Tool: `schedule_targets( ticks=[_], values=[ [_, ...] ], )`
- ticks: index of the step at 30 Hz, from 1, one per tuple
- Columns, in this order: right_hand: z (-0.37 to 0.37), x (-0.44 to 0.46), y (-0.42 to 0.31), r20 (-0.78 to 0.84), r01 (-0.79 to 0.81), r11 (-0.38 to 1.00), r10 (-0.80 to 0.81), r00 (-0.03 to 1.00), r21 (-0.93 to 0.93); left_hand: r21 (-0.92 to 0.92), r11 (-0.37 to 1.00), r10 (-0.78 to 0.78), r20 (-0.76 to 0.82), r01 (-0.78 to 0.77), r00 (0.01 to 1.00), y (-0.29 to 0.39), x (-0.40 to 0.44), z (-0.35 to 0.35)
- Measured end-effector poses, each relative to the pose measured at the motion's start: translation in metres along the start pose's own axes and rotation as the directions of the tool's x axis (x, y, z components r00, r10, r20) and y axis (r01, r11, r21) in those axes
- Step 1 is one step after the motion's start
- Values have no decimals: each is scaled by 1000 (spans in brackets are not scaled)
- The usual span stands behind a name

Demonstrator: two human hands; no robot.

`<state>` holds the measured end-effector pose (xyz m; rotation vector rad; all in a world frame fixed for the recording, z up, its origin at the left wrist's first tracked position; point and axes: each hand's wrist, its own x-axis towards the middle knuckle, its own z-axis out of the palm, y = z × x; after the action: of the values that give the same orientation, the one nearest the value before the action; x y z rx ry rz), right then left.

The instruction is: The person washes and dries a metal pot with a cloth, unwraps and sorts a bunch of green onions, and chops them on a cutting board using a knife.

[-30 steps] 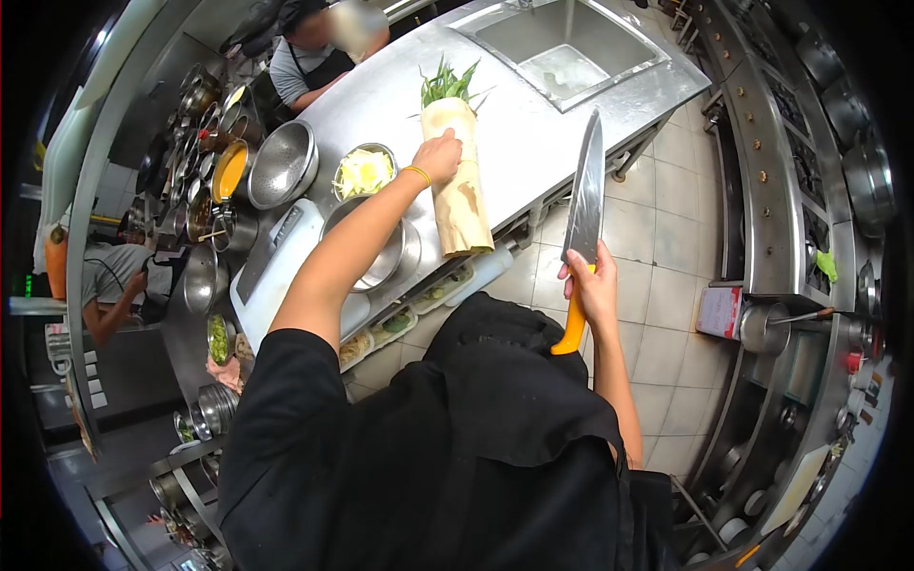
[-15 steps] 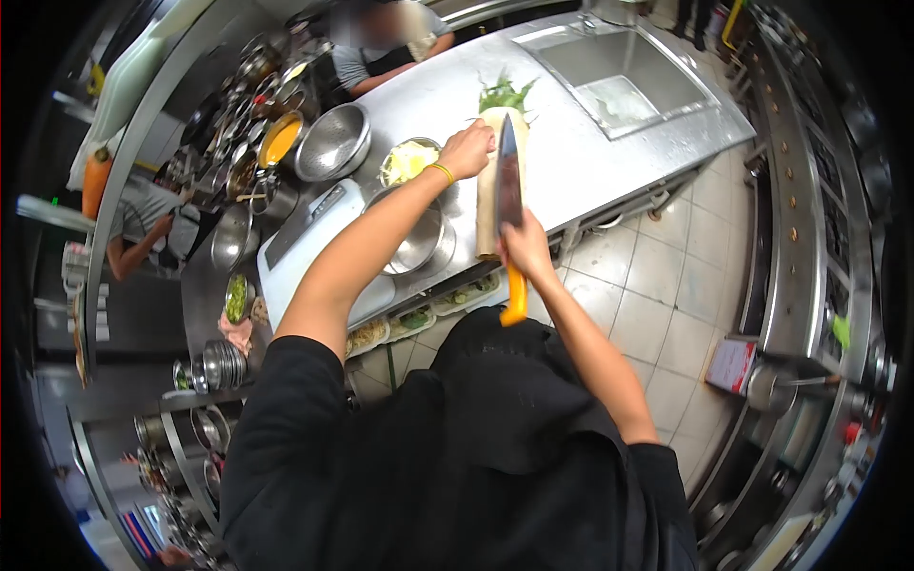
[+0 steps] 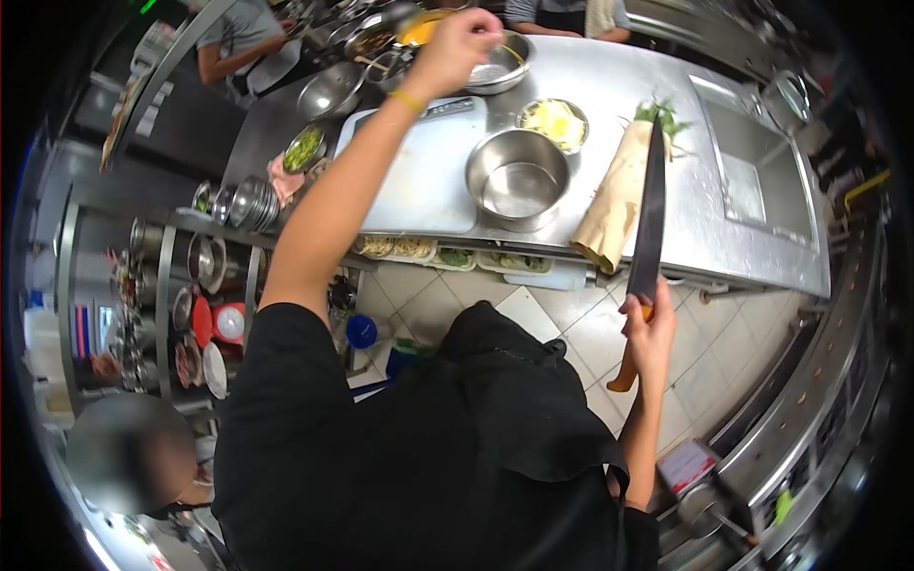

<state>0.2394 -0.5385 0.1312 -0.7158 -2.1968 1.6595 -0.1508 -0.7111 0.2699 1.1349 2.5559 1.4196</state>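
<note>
My left hand (image 3: 465, 48) has moved off the paper-wrapped bundle (image 3: 617, 195) to the metal bowl (image 3: 495, 74), its blurred fingers curled, around what I cannot tell, while my right hand (image 3: 650, 328) is clamped on the knife (image 3: 649, 219), and the bundle lies on the steel worktop (image 3: 614, 86).

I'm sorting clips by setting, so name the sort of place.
Likely a commercial kitchen: a steel counter with a built-in sink, many steel bowls, and a person in an apron.
</note>
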Motion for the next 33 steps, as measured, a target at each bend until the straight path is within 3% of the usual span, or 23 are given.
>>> schedule_targets(
  ticks=[1,2,3,4,5,6,7,9,10,12,15,18,20,21,22,23,24,26,27,29,30,32,33],
  values=[
    [11,-1,-12,39,26,997,-23,999,-72,8,978,-207,20,207,978,-4,-14,-40],
    [23,1,-13,96,56,981,-38,995,-186,-62,995,-80,-88,75,993,-13,-34,-73],
    [42,2,-38,178,-29,972,72,982,-232,-110,992,44,-203,-67,978,-20,-58,-102],
    [69,7,-40,208,234,929,-178,962,-288,-165,984,24,-254,-68,967,-18,-83,-128],
    [98,12,-45,276,332,893,-251,928,-305,-218,973,4,-303,-73,953,-15,-109,-150],
    [127,17,-50,341,428,849,-321,884,-310,-193,981,-46,-331,-20,942,-23,-134,-170],
    [159,22,-63,421,369,877,-223,879,-307,-173,984,-94,-356,33,930,-30,-157,-186],
    [232,44,-57,461,428,876,-292,838,-222,-174,956,-284,-362,235,888,-36,-203,-205],
    [267,57,-57,466,466,843,-309,829,-270,-182,955,-287,-385,233,877,-47,-221,-211],
    [331,89,-59,491,514,799,-327,807,-313,-367,899,-365,-331,237,870,-73,-255,-222],
    [406,132,-52,517,503,747,-249,819,-435,-446,878,-361,-375,175,854,-93,-276,-230],
    [430,151,-60,497,480,734,-223,839,-480,-546,826,-369,-338,139,866,-98,-273,-218],
    [430,154,-49,453,612,613,-418,787,-499,-667,730,-395,-235,148,888,-101,-268,-197],
    [420,141,-62,412,592,629,-428,805,-503,-719,674,-400,-159,172,903,-100,-265,-182],
    [405,128,-64,350,616,695,-509,786,-371,-749,628,-403,-83,210,911,-97,-263,-166],
    [387,115,-67,359,589,798,-517,777,-126,-774,579,-395,7,256,919,-94,-258,-147],
    [362,96,-82,461,406,914,-349,816,-25,-781,557,-340,97,283,935,-90,-251,-124],
    [312,61,-92,617,42,966,-196,762,254,-604,774,-223,20,190,975,-78,-243,-83],
    [283,51,-96,697,-169,932,-110,709,319,-609,770,-185,76,192,980,-69,-233,-67],
    [241,29,-79,646,-245,850,-138,750,467,-425,905,51,61,-21,997,-44,-212,-31],
    [218,20,-74,611,-217,844,-156,776,491,-432,900,101,93,-51,990,-33,-205,-10],
    [166,2,-62,530,-364,759,30,847,540,-471,878,186,166,-88,969,-2,-194,31],
    [138,-6,-56,451,-323,806,78,889,497,-493,863,233,201,-108,951,15,-189,58]
  ],
)
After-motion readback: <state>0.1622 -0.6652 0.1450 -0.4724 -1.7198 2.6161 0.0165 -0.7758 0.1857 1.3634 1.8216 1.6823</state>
